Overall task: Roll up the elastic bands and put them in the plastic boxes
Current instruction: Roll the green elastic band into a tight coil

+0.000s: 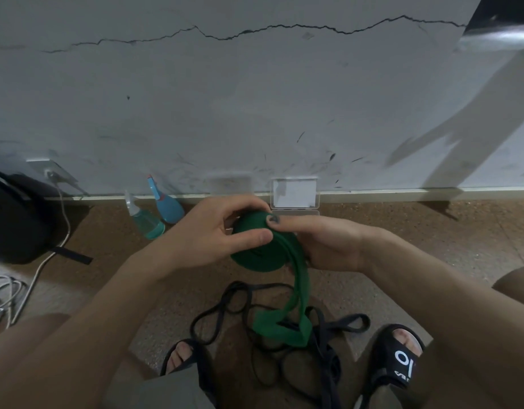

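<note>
Dim, flat indoor light — a long grey shadow slants across the cracked white wall (255,98) at right. Edges bow and smear; glare streaks the upper-right corner.

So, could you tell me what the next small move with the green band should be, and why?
Probably another turn of the roll: the left hand and right hand grip a partly wound green band, but its loose tail hangs down to the floor over the black bands, so it is not ready for the plastic box.
</note>
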Tool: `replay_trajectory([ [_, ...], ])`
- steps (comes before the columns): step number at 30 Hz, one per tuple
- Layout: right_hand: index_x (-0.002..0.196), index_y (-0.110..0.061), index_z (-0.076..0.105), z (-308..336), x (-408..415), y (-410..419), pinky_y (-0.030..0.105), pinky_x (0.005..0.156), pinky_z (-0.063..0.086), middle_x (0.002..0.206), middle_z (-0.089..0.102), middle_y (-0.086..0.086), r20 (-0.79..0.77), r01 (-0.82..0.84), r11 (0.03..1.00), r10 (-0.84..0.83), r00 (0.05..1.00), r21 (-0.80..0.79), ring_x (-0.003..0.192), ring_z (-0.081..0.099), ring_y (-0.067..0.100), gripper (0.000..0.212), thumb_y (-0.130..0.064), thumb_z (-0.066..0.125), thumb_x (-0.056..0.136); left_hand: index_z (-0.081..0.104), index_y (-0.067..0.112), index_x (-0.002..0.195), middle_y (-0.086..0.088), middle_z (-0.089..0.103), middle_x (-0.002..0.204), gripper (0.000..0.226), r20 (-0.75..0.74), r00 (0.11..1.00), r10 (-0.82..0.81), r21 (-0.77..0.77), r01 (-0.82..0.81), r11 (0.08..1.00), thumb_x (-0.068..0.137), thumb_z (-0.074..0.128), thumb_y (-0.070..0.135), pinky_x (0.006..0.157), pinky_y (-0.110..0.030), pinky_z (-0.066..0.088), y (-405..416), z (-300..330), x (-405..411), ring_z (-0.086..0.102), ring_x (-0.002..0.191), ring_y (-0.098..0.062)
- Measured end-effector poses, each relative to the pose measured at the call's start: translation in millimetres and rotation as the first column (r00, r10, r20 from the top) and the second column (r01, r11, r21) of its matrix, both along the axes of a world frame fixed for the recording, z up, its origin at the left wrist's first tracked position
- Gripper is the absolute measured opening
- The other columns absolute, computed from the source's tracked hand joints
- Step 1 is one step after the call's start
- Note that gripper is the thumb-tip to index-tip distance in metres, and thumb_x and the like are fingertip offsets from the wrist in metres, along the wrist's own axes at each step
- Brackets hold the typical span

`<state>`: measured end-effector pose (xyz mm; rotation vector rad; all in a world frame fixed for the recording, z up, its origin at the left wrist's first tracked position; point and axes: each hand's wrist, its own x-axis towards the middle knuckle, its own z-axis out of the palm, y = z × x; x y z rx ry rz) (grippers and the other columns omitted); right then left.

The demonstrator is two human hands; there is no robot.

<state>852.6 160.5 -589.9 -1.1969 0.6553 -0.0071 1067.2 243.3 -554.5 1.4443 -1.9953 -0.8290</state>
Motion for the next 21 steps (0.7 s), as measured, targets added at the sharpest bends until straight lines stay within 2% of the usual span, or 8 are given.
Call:
replay_trajectory([
  [2, 0.130, -0.015, 0.069, -2, 5, 6, 0.055, 0.113, 0.045, 0.125, 0.073, 0.013, -0.060, -0.002, 0.995, -0.004, 0.998, -0.099, 0.118, 0.068, 0.032, 0.072, -0.069, 0.069, 0.082, 0.067, 0.028, 0.114, 0.015, 0.068, 0.100, 0.035, 0.099, 0.994, -0.040, 0.041, 0.036, 0.999, 0.087, 0.070, 0.049, 0.077, -0.028, 0.056, -1, -2, -2, 0.067, 0.094, -0.009],
  [4, 0.131, -0.016, 0.068, -2, 7, 8, 0.054, 0.110, 0.048, 0.123, 0.075, 0.011, -0.102, -0.038, 0.990, 0.024, 0.995, -0.137, 0.117, 0.070, 0.031, 0.077, -0.074, 0.065, 0.081, 0.067, 0.028, 0.110, 0.015, 0.068, 0.095, 0.032, 0.168, 0.984, -0.064, 0.014, 0.063, 0.998, 0.088, 0.069, 0.051, 0.073, -0.034, 0.053, -1, -6, -6, 0.066, 0.089, -0.009],
  [7, 0.138, -0.027, 0.062, 4, 1, 5, 0.050, 0.115, 0.043, 0.135, 0.069, 0.005, -0.036, -0.065, 0.996, 0.063, 0.997, -0.056, 0.128, 0.063, 0.027, 0.052, -0.060, 0.050, 0.100, 0.068, 0.027, 0.110, 0.013, 0.069, 0.095, 0.032, 0.075, 0.997, -0.030, 0.003, 0.029, 1.000, 0.088, 0.067, 0.051, 0.072, -0.035, 0.054, 0, -7, -7, 0.067, 0.088, -0.012],
  [11, 0.135, -0.013, 0.065, 1, -2, -2, 0.058, 0.119, 0.033, 0.137, 0.064, 0.019, -0.013, -0.024, 1.000, 0.023, 1.000, -0.021, 0.127, 0.059, 0.038, 0.057, -0.051, 0.064, 0.093, 0.067, 0.027, 0.111, 0.011, 0.069, 0.100, 0.032, 0.011, 1.000, -0.010, 0.012, 0.010, 1.000, 0.087, 0.068, 0.047, 0.075, -0.035, 0.055, 1, -3, -2, 0.067, 0.092, -0.013],
  [14, 0.128, -0.009, 0.070, -4, 5, 6, 0.063, 0.115, 0.038, 0.127, 0.070, 0.021, -0.076, -0.016, 0.988, 0.004, 0.997, -0.152, 0.125, 0.061, 0.044, 0.077, -0.068, 0.074, 0.079, 0.066, 0.030, 0.111, 0.013, 0.068, 0.096, 0.033, 0.138, 0.988, -0.065, 0.038, 0.060, 0.997, 0.086, 0.070, 0.052, 0.074, -0.038, 0.054, -2, -7, -5, 0.066, 0.089, -0.011],
  [16, 0.129, -0.017, 0.070, -5, 6, 6, 0.059, 0.114, 0.041, 0.127, 0.072, 0.014, -0.089, -0.025, 0.983, 0.009, 0.996, -0.180, 0.124, 0.063, 0.038, 0.075, -0.074, 0.068, 0.079, 0.067, 0.029, 0.109, 0.014, 0.068, 0.094, 0.035, 0.157, 0.986, -0.053, -0.007, 0.055, 0.998, 0.086, 0.067, 0.055, 0.072, -0.036, 0.053, -2, -8, -7, 0.066, 0.087, -0.009],
  [18, 0.134, -0.026, 0.066, -2, 1, 1, 0.048, 0.111, 0.046, 0.130, 0.072, 0.005, -0.036, -0.026, 0.993, 0.022, 0.999, -0.119, 0.122, 0.066, 0.027, 0.060, -0.066, 0.059, 0.091, 0.069, 0.027, 0.110, 0.014, 0.070, 0.096, 0.035, 0.087, 0.996, -0.018, -0.036, 0.022, 0.999, 0.086, 0.067, 0.052, 0.073, -0.030, 0.054, -2, -7, -5, 0.067, 0.090, -0.010],
  [21, 0.137, -0.020, 0.063, 0, -5, -4, 0.042, 0.099, 0.048, 0.125, 0.071, 0.008, 0.034, -0.003, 0.999, 0.004, 0.999, -0.046, 0.110, 0.067, 0.024, 0.054, -0.052, 0.059, 0.094, 0.068, 0.027, 0.113, 0.013, 0.070, 0.101, 0.035, -0.006, 1.000, 0.004, -0.011, -0.004, 1.000, 0.086, 0.069, 0.048, 0.075, -0.030, 0.056, -2, -4, 0, 0.068, 0.094, -0.012],
])
